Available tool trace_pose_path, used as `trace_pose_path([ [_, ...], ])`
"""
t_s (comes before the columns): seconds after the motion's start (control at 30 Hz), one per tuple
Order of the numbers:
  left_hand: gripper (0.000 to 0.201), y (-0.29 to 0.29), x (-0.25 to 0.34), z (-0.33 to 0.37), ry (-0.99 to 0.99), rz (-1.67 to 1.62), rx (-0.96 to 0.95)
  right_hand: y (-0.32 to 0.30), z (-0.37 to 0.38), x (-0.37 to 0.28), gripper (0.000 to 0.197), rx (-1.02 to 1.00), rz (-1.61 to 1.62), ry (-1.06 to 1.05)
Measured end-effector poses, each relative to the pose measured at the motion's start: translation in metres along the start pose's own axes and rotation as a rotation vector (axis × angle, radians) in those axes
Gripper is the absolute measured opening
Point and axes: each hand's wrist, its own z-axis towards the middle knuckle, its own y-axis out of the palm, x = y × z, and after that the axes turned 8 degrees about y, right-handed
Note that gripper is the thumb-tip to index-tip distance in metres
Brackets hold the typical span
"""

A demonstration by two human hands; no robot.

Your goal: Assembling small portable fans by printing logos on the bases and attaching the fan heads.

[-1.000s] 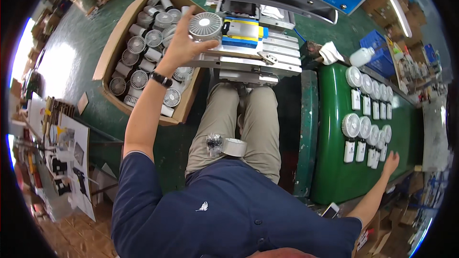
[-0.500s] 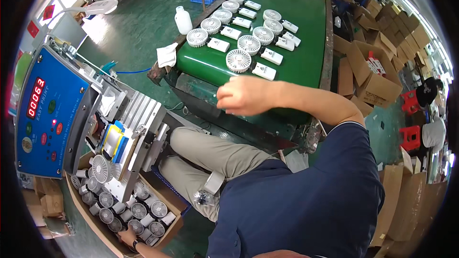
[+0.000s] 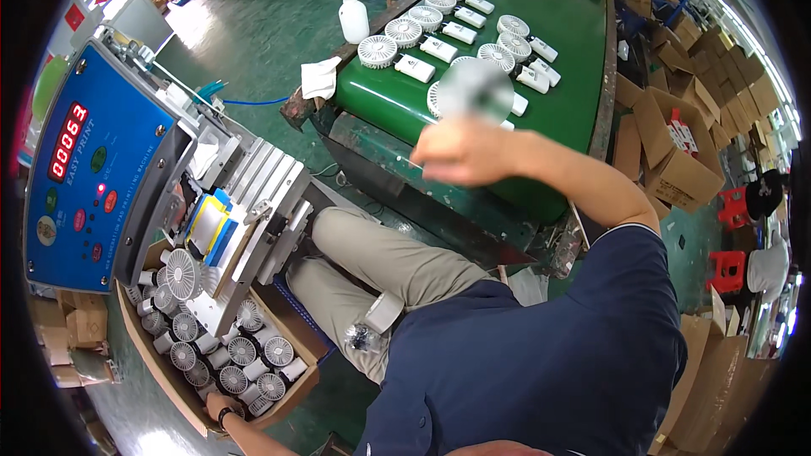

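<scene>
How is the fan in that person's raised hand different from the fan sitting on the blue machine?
The fan in the right hand is lifted above the green conveyor belt and shows as a motion blur; the fan on the printing machine rests in its fixture, sharp, its spokes plain. The held one appears bigger, being closer to the camera. Both are round and pale grey-white, like the fans packed in the cardboard box.

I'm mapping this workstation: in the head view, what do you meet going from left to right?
Blue control panel → cardboard box of small fans → white cloth → right hand holding a blurred round fan → open cardboard boxes → red stools.
</scene>
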Motion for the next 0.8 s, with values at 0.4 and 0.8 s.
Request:
trace_pose_path([
  [0.4,0.055,-0.002,0.014,0.011,-0.171,0.083,0.130,-0.112,-0.162,0.295,0.051,0.314,-0.696,1.265],
  [0.8,0.044,-0.032,0.030,-0.036,-0.059,-0.102,0.451,-0.105,-0.138,0.325,0.048,0.070,-0.638,1.386],
])
